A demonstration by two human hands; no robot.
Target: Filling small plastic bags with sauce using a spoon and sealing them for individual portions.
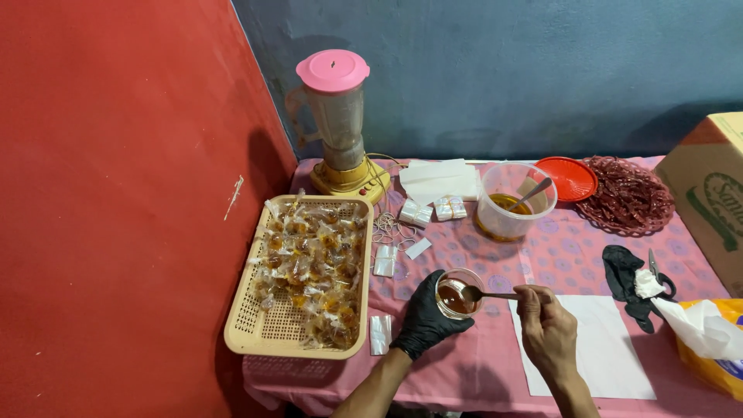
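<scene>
Spoon (486,294) lies level with its long handle pinched in the bare right hand (546,325) and its bowl just to the left, inside the small cup (458,294) that the gloved left hand (426,317) holds closed around it.

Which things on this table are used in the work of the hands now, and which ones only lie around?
In use:
- left hand, black-gloved, holding the small clear cup of brown sauce
- right hand, bare, holding the spoon with its bowl in the cup

Lying about:
- basket of tied packets
- blender
- clear tub with its own spoon
- red lid
- scissors
- cardboard box
</scene>
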